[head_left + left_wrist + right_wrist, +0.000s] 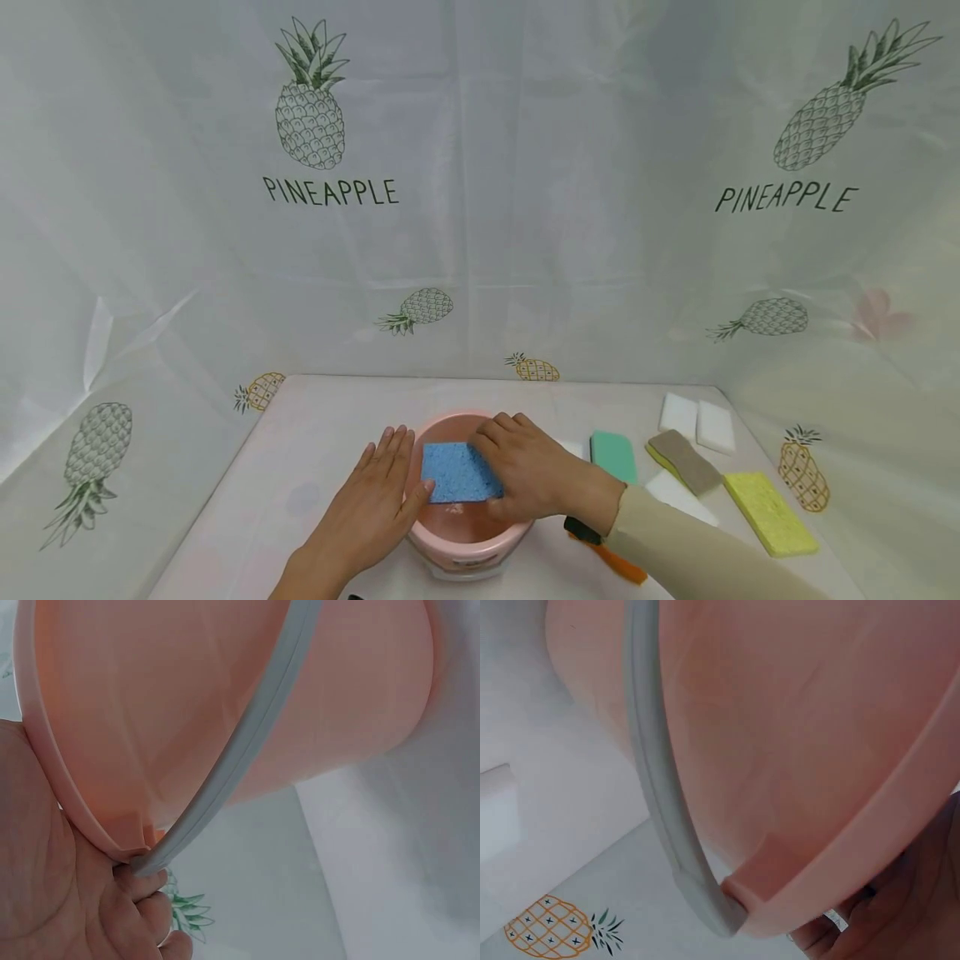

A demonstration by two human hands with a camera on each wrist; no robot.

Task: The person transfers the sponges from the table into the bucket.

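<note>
Blue sponge [459, 472] sits right over the mouth of the pink bucket [457, 533], and both hands are on the job. Right hand [528, 475] lies on the sponge's right part, fingers bent over its far edge and thumb along the near side, so it has a light hold on it. Left hand [375, 492] lies flat against the bucket's left rim, fingers straight and close together, thumb tip just touching the sponge's left edge; it grips nothing. Bucket stands near the front of the white table [315, 433], midway across.

Down at the left wrist, the bucket's pink wall [225, 697] fills the view, its grey handle [240, 750] sweeping across it, with the palm pressed to the rim near the handle's pivot. At the right wrist it's the same story from the other side: pink wall [810, 735], grey handle [656, 787], and the hand just showing at the lower right corner.

Off to the right on the table: a green sponge [612, 456], a brown-topped sponge [684, 461], two white blocks [696, 422] at the back, another white piece [678, 496], and a yellow sponge [770, 512] nearest the curtain. An orange tool [611, 557] with a black end peeks out under the right sleeve [697, 550]. Pineapple-print curtain [330, 192] hangs all around.
</note>
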